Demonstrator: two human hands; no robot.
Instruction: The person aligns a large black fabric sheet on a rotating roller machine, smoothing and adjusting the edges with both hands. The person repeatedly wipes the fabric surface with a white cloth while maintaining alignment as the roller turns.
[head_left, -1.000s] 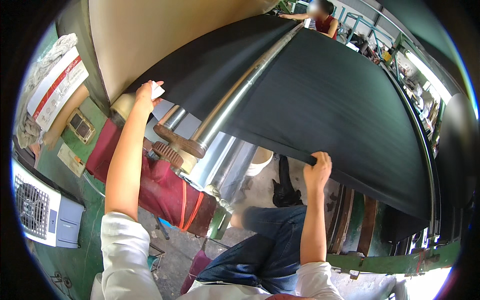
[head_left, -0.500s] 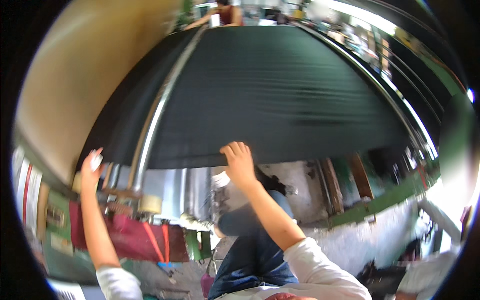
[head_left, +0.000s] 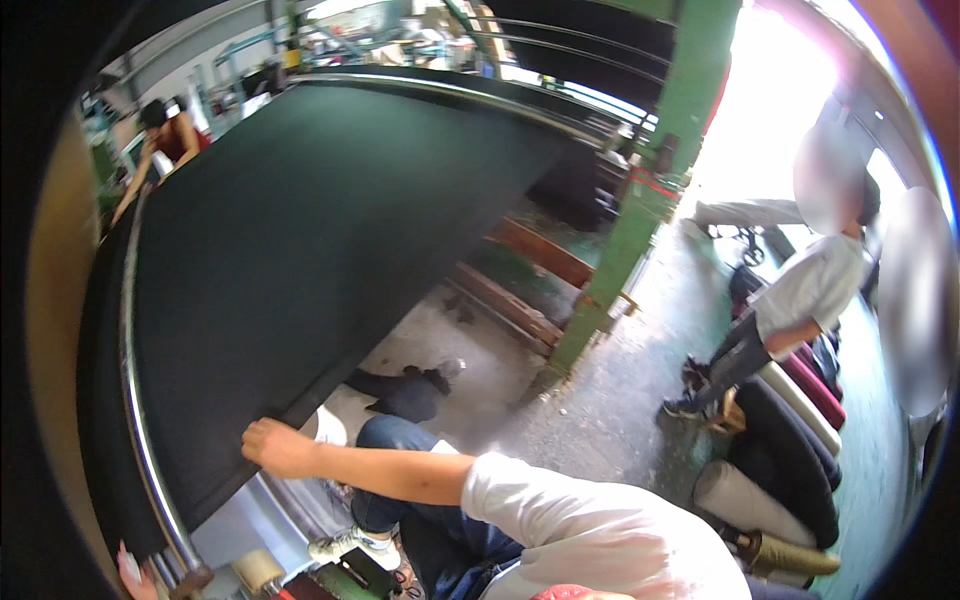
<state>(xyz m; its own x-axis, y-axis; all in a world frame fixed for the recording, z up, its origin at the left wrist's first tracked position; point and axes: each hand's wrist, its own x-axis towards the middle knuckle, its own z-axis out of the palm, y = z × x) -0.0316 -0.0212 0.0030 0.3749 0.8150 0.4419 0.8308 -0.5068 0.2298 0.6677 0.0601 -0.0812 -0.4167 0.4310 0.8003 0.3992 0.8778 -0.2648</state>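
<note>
A wide sheet of black fabric point(head_left: 320, 240) stretches away from me over metal rollers. My right hand point(head_left: 282, 449) is closed on its near edge, fingers curled over the cloth. At the lower left, my left hand point(head_left: 134, 574) shows only in part, beside the fabric's left edge and the near end of a shiny metal roller point(head_left: 135, 380). A small white thing point(head_left: 131, 565) is in that hand; its kind is too small to tell. My right arm reaches across from the lower middle.
A green post point(head_left: 635, 210) rises right of the fabric, with brown beams point(head_left: 510, 305) beside it. One person point(head_left: 180, 140) leans at the far left corner; another point(head_left: 810, 280) stands at the right near several fabric rolls point(head_left: 790, 455). A cream roller end point(head_left: 258, 570) is close below.
My view has swung to the right, bringing in the post, the standing person and the fabric rolls. My right hand stays at the fabric's near edge, its fingers now curled round it.
</note>
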